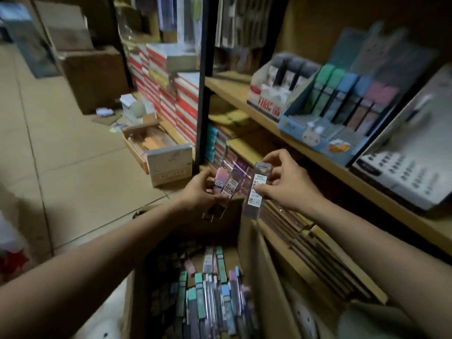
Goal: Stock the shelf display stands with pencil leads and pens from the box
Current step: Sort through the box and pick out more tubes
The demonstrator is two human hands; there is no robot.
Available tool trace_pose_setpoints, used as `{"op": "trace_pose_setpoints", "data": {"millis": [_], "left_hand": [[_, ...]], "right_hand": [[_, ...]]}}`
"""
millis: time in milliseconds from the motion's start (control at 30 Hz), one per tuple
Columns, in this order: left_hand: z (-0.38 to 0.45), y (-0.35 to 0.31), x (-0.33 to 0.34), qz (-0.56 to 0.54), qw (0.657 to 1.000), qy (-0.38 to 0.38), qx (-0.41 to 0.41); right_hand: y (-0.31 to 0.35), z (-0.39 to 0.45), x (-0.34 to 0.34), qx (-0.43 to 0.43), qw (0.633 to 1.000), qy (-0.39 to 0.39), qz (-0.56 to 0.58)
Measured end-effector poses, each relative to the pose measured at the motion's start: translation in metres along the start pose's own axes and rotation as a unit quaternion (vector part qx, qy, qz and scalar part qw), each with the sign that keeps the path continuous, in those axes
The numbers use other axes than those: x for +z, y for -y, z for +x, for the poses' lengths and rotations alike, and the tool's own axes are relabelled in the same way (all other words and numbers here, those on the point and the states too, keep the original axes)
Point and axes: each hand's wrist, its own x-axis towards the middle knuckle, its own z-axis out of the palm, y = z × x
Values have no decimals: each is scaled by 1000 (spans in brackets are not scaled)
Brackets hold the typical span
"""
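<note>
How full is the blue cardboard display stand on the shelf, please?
Partly full: the blue cardboard display stand holds green, blue and pink lead cases in its back rows; front slots look empty.

Both arms extended, left hand [200, 189] and right hand [285, 183] fingers pinching.

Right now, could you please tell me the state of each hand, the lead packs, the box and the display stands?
Left hand: grips a small bunch of lead packs.
Right hand: pinches a single lead pack, upright.
Cardboard box: open, with many packs inside.
Blue display stand: on the shelf, partly filled, front rows bare.
White display stand: on the shelf, holding packs.
</note>
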Motion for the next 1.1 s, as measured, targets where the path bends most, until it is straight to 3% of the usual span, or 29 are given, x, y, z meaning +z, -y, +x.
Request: {"op": "trace_pose_setpoints", "data": {"millis": [333,667,800,1100], "left_hand": [[25,-122,5,-196,975,18,101],[65,-152,-21,-269,956,1,119],[81,-142,-31,-268,957,-11,110],[93,-126,-37,-296,951,-16,90]], "right_hand": [[60,17,-117,-68,985,-161,-8],[110,109,-156,-167,936,-303,-68],[120,151,-139,-186,928,-305,-102],[107,198,-106,-143,935,-290,-146]]}}
